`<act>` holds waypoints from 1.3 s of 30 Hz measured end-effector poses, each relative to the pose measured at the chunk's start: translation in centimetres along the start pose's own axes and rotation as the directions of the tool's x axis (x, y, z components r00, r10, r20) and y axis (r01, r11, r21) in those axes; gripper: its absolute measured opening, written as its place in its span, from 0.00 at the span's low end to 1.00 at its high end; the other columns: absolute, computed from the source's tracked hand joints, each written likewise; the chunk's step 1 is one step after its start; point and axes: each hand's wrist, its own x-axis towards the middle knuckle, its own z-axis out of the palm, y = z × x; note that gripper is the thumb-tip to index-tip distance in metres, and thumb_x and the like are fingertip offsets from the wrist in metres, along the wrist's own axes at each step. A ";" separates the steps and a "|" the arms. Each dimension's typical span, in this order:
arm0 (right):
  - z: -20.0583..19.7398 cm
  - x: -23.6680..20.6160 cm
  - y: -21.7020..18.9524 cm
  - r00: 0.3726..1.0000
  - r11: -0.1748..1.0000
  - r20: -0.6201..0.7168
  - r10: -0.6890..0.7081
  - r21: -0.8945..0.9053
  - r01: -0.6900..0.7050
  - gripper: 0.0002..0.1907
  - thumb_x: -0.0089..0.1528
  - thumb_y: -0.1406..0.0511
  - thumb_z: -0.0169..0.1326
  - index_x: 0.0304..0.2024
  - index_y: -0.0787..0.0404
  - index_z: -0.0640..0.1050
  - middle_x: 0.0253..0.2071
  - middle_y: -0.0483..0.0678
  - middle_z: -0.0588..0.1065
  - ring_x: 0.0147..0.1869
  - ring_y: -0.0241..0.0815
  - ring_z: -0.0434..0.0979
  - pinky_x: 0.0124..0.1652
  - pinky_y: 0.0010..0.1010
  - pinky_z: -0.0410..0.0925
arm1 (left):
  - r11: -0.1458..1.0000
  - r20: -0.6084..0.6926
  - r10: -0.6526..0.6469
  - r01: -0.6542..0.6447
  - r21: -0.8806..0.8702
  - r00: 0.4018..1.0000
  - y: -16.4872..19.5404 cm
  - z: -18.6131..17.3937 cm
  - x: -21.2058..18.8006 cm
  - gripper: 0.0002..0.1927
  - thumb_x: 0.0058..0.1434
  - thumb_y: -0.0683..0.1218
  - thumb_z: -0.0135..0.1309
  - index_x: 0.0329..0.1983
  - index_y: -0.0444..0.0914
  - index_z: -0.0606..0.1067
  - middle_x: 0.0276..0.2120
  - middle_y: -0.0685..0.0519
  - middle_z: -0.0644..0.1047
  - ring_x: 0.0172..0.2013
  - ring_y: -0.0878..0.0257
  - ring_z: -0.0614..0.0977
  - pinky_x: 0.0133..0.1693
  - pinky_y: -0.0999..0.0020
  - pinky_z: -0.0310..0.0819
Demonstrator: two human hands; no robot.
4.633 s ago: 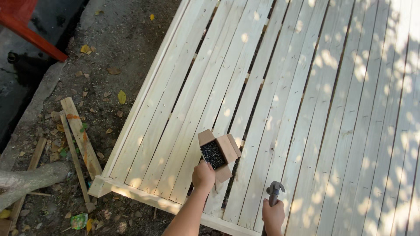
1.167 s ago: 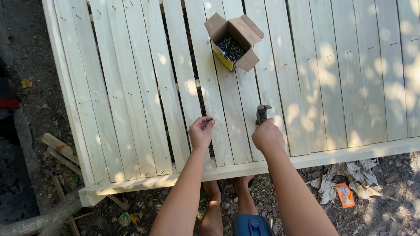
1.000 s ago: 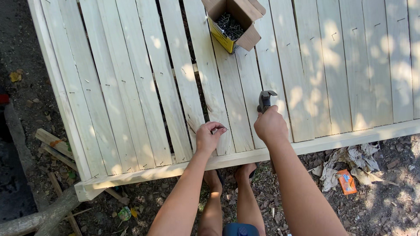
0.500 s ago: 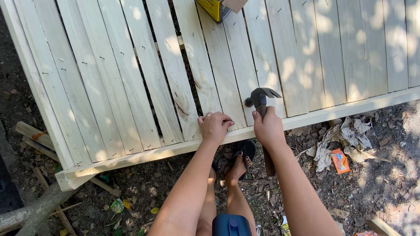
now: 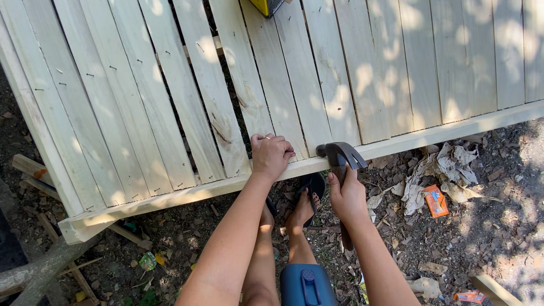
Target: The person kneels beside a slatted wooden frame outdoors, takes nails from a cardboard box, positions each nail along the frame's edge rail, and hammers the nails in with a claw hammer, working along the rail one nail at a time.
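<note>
A pale wooden slatted panel (image 5: 317,68) lies flat on the ground in front of me. My left hand (image 5: 271,155) rests with curled fingers on the near ends of two slats, just above the front rail (image 5: 181,195); whether it pinches a nail I cannot tell. My right hand (image 5: 347,195) grips the handle of a dark claw hammer (image 5: 341,154), whose head sits at the front rail just right of my left hand. My sandalled feet (image 5: 303,204) stand on the dirt below the rail.
A yellow cardboard box (image 5: 267,5) sits on the slats at the top edge. Crumpled paper (image 5: 447,170) and an orange wrapper (image 5: 435,200) lie on the dirt at right. Scrap wood strips (image 5: 34,170) and a log (image 5: 39,272) lie at lower left.
My view has dropped toward the panel's near edge. Both hands came back from mid-panel to the front rail, and the box slid to the top of the view.
</note>
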 end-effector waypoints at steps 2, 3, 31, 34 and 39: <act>0.0 0.1 -0.1 1.000 1.000 0.000 0.013 -0.010 -0.013 0.24 0.68 0.57 0.52 0.58 0.68 0.67 0.35 0.68 0.78 0.42 0.74 0.79 0.38 0.56 0.71 | 0.996 0.022 0.084 -0.084 0.025 0.996 -0.2 0.0 0.4 0.05 0.50 0.50 0.68 0.24 0.48 0.83 0.27 0.62 0.80 0.41 0.61 0.79 0.54 0.52 0.58; 0.0 0.1 -0.1 1.000 1.000 -0.001 0.011 -0.017 -0.011 0.25 0.68 0.57 0.52 0.58 0.68 0.67 0.35 0.69 0.78 0.42 0.74 0.79 0.38 0.56 0.71 | 0.994 0.049 0.107 -0.108 0.020 0.993 -0.3 0.1 0.6 0.04 0.50 0.50 0.68 0.24 0.48 0.83 0.28 0.62 0.80 0.41 0.62 0.79 0.55 0.52 0.58; -1.3 -0.5 -7.6 0.978 0.977 0.205 -0.030 -0.201 0.072 0.24 0.63 0.55 0.54 0.54 0.65 0.74 0.28 0.64 0.78 0.34 0.68 0.79 0.35 0.55 0.71 | 0.984 0.131 0.053 -0.030 -0.175 0.990 -2.1 1.8 1.1 0.04 0.45 0.45 0.69 0.22 0.44 0.83 0.28 0.57 0.81 0.42 0.55 0.79 0.52 0.59 0.68; -1.0 -0.4 -7.8 0.968 0.967 0.236 0.080 -0.254 -0.018 0.22 0.65 0.53 0.52 0.50 0.64 0.73 0.30 0.64 0.78 0.37 0.69 0.79 0.36 0.56 0.70 | 0.983 0.133 0.039 -0.014 -0.184 0.990 -2.2 2.0 1.0 0.04 0.46 0.45 0.69 0.22 0.44 0.82 0.28 0.57 0.81 0.42 0.55 0.80 0.52 0.59 0.69; -0.7 -0.3 -8.1 0.970 0.960 0.241 0.046 -0.278 0.024 0.22 0.65 0.54 0.51 0.52 0.65 0.72 0.30 0.66 0.78 0.37 0.70 0.79 0.37 0.57 0.70 | 0.982 0.116 0.050 -0.028 -0.184 0.992 -2.2 2.1 1.1 0.05 0.44 0.45 0.70 0.21 0.44 0.83 0.28 0.56 0.81 0.42 0.55 0.80 0.53 0.58 0.68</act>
